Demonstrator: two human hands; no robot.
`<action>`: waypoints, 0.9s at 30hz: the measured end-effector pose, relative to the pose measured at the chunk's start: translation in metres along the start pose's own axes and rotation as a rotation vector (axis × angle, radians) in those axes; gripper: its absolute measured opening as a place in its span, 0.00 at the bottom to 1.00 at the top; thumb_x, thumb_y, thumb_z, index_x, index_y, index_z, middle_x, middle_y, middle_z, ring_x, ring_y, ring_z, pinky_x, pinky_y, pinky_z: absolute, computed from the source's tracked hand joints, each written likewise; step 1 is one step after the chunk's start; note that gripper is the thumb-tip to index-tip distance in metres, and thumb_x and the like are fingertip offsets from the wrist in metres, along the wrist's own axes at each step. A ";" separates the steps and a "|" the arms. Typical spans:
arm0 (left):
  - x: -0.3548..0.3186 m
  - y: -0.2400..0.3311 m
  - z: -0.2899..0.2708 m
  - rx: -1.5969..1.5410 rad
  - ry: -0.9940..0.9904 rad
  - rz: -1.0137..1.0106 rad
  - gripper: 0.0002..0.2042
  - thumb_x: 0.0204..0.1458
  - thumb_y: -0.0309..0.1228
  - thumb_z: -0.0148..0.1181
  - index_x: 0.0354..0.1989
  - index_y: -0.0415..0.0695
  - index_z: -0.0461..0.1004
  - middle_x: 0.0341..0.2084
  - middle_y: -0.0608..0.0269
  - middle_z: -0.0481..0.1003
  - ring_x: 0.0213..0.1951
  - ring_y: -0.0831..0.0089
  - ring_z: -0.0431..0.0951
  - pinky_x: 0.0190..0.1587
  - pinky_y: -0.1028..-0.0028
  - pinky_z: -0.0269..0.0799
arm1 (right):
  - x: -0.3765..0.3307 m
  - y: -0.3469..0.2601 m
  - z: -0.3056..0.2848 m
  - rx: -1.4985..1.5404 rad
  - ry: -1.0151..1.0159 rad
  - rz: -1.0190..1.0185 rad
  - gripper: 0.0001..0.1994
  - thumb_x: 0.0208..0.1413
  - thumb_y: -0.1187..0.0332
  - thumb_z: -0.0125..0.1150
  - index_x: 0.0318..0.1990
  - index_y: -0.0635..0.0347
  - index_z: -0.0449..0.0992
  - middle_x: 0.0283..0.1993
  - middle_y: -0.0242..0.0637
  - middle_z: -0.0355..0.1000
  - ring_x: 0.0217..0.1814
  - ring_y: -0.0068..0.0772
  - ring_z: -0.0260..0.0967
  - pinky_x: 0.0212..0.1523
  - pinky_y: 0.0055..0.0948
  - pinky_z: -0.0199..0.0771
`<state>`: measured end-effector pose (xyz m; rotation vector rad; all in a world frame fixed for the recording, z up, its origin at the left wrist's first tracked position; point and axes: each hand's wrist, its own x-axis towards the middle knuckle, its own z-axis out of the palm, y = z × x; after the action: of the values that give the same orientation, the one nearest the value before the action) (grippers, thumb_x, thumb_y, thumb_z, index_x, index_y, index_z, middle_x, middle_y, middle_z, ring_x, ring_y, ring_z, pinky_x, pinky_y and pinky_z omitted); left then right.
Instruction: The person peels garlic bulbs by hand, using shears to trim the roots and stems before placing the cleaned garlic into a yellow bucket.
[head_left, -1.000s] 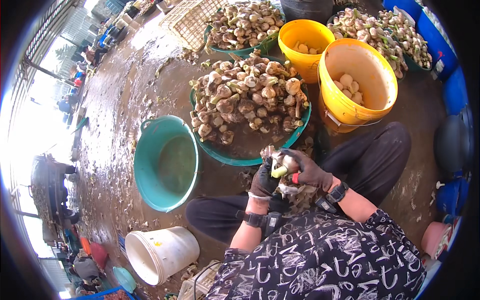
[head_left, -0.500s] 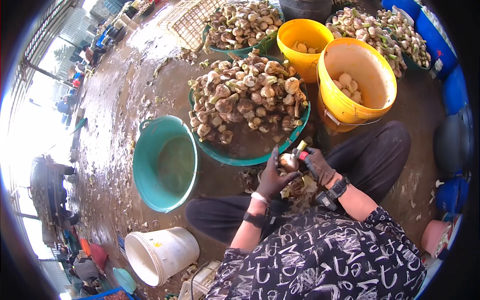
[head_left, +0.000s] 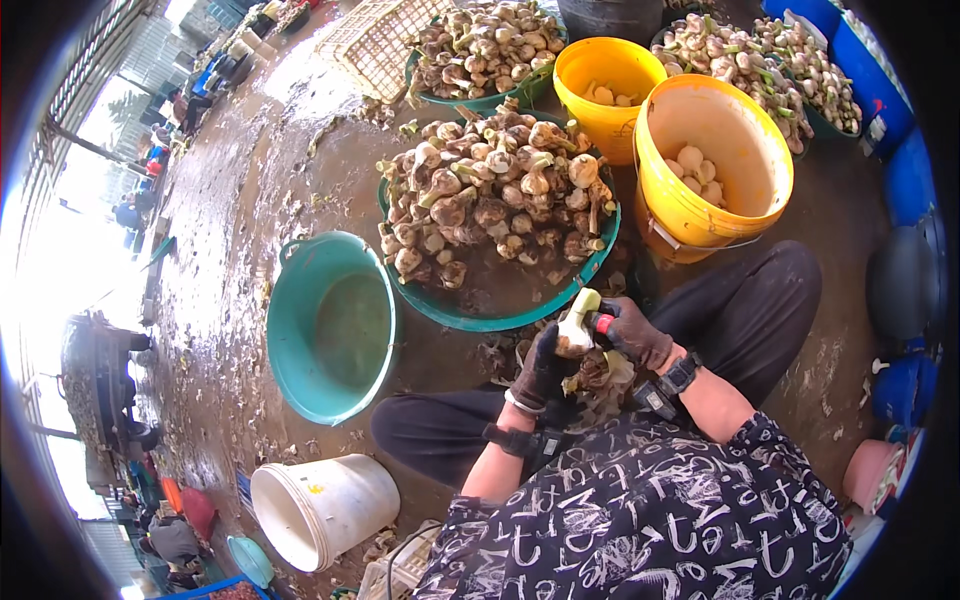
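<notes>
My left hand (head_left: pixel 538 366), in a dark glove, is closed around a garlic bulb (head_left: pixel 574 340) whose pale green stem points up and away. In my right hand (head_left: pixel 637 336), also gloved, a small tool with a red handle (head_left: pixel 602 322) is gripped close against the stem; its blade cannot be made out. Loose peelings (head_left: pixel 603 375) lie between my legs, just below both hands. Straight ahead stands a wide green tub (head_left: pixel 470 322) heaped with unpeeled, soil-stained garlic bulbs (head_left: pixel 490 200).
Two yellow buckets (head_left: pixel 650 225) holding some peeled white bulbs (head_left: pixel 697 172) stand beyond my right knee. To the left are a tilted green basin (head_left: pixel 330 330) and a white bucket (head_left: pixel 330 505) on its side. A cream crate (head_left: pixel 380 45) and more garlic tubs are farther off. Wet, littered floor surrounds everything.
The garlic bulb has turned, with its stem now larger and higher in view. My left hand has rolled and shifted slightly down; the right hand barely moved.
</notes>
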<state>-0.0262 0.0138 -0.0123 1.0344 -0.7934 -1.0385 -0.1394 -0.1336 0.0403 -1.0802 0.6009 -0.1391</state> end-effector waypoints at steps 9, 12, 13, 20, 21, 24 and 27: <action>0.007 0.012 0.014 -0.304 0.385 -0.251 0.28 0.52 0.30 0.58 0.61 0.44 0.54 0.48 0.59 0.68 0.43 0.73 0.74 0.40 0.74 0.74 | 0.018 0.013 -0.010 -0.343 0.067 -0.239 0.11 0.52 0.76 0.49 0.41 0.64 0.75 0.35 0.31 0.74 0.38 0.20 0.68 0.40 0.24 0.69; 0.009 0.010 0.008 0.026 0.309 -0.199 0.29 0.50 0.31 0.61 0.60 0.41 0.56 0.51 0.58 0.66 0.44 0.74 0.72 0.45 0.75 0.71 | 0.008 0.011 -0.004 -0.223 0.021 -0.122 0.10 0.55 0.72 0.50 0.42 0.65 0.75 0.35 0.31 0.73 0.38 0.18 0.67 0.39 0.21 0.69; 0.009 0.006 0.009 0.236 0.235 -0.119 0.29 0.50 0.32 0.62 0.59 0.39 0.57 0.52 0.58 0.66 0.44 0.74 0.72 0.47 0.75 0.70 | 0.005 0.010 -0.001 -0.091 -0.039 -0.034 0.10 0.57 0.71 0.51 0.42 0.65 0.75 0.36 0.31 0.73 0.37 0.17 0.66 0.39 0.20 0.68; 0.006 0.026 0.000 -0.128 0.058 -0.415 0.25 0.49 0.32 0.59 0.56 0.38 0.63 0.45 0.62 0.72 0.44 0.77 0.72 0.49 0.77 0.66 | 0.005 0.030 -0.028 0.057 -0.075 0.032 0.10 0.56 0.65 0.52 0.32 0.62 0.74 0.24 0.24 0.67 0.25 0.14 0.60 0.25 0.18 0.59; 0.002 0.034 0.003 -0.116 0.017 -0.444 0.26 0.49 0.32 0.59 0.57 0.38 0.62 0.47 0.61 0.71 0.46 0.76 0.72 0.50 0.76 0.66 | 0.006 0.032 -0.028 0.130 -0.030 -0.022 0.10 0.55 0.64 0.52 0.30 0.62 0.74 0.23 0.24 0.66 0.25 0.14 0.60 0.25 0.19 0.59; 0.009 0.043 0.011 -0.076 0.058 -0.260 0.32 0.45 0.33 0.63 0.60 0.37 0.59 0.51 0.59 0.68 0.50 0.74 0.69 0.54 0.74 0.63 | 0.019 0.043 -0.032 -0.383 0.182 -0.006 0.12 0.50 0.61 0.56 0.30 0.63 0.73 0.25 0.38 0.72 0.28 0.33 0.68 0.28 0.31 0.65; 0.011 0.044 0.019 -0.013 0.073 -0.212 0.34 0.42 0.32 0.66 0.59 0.36 0.59 0.51 0.60 0.69 0.50 0.74 0.69 0.55 0.73 0.63 | 0.027 0.049 -0.037 -0.832 0.332 -0.035 0.14 0.47 0.62 0.57 0.36 0.63 0.73 0.33 0.50 0.74 0.36 0.52 0.71 0.37 0.41 0.69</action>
<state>-0.0267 0.0045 0.0360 1.1564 -0.6260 -1.1766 -0.1456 -0.1500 -0.0244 -1.8935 0.9795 -0.0986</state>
